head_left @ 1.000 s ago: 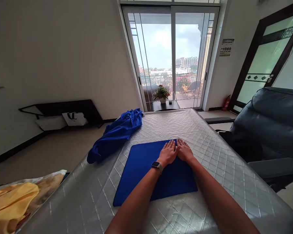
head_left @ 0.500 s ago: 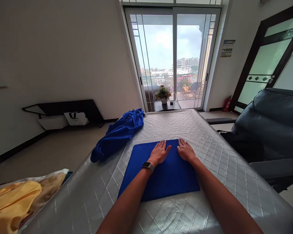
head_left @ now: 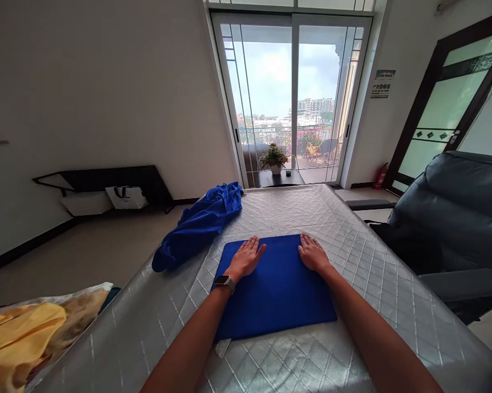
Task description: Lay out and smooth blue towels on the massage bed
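A blue cloth point(head_left: 276, 289), folded into a flat, nearly rectangular shape, lies on a silver quilted surface point(head_left: 377, 316). Flat on its far left part rests my left hand point(head_left: 246, 256), fingers stretched forward and thumb apart, with a watch point(head_left: 224, 281) on the wrist. My right hand point(head_left: 312, 253) lies open at the cloth's far right corner, palm down. A small pale tag point(head_left: 222, 347) sticks out at the near left edge of the cloth. Further off to the left is a crumpled heap of blue fabric point(head_left: 201, 224).
Yellow and brown fabrics point(head_left: 29, 333) lie at lower left. A black leather chair point(head_left: 459, 218) stands on the right. Beyond the far edge are a small dark table point(head_left: 266, 178) with a potted plant point(head_left: 274, 157), and a sliding glass door point(head_left: 266, 82).
My left hand has slid left across the folded cloth, away from my right hand, which stays in place. The pale tag at the near edge has come into view.
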{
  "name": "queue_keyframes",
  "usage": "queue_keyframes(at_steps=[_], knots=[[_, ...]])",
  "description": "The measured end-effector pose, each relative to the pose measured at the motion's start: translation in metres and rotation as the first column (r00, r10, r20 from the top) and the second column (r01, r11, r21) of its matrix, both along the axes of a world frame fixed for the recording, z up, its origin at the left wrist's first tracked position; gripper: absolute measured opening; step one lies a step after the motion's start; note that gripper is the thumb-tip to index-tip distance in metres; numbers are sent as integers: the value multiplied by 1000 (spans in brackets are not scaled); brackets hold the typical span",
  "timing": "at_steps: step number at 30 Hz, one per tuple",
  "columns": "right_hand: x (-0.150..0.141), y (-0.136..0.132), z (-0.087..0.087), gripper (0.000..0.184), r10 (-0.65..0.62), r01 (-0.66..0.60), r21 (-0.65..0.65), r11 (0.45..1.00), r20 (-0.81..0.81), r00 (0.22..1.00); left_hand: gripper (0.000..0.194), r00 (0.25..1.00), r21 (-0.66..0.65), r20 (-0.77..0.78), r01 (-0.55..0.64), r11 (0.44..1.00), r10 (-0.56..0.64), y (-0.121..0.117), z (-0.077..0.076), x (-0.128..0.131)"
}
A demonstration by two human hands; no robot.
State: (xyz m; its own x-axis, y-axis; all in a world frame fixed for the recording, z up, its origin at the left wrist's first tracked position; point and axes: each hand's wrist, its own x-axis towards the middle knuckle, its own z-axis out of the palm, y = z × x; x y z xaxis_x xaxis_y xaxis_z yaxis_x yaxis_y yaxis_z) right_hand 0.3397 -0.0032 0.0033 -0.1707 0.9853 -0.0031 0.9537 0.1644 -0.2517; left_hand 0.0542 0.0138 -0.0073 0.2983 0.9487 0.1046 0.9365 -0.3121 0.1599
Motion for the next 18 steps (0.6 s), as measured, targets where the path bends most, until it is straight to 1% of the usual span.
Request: queue_keyframes(at_steps=[8, 13, 16, 18], knots=[[0, 0, -1, 68, 1, -1, -2, 1000, 3, 1000, 73, 998, 10, 2, -65, 998, 65, -2, 3, -47], [1, 0, -3, 68, 4, -4, 14, 1000, 24, 1000, 62, 994, 31, 40, -105, 994, 104, -5, 2, -73], [1, 1, -4, 68, 5, -5, 17, 1000, 40, 999, 61, 992, 17, 69, -111, 994, 110, -7, 0, -83], [1, 2, -5, 68, 4, -5, 16, 1000, 46, 999, 62, 990, 11, 85, -114, 993, 112, -7, -1, -86]])
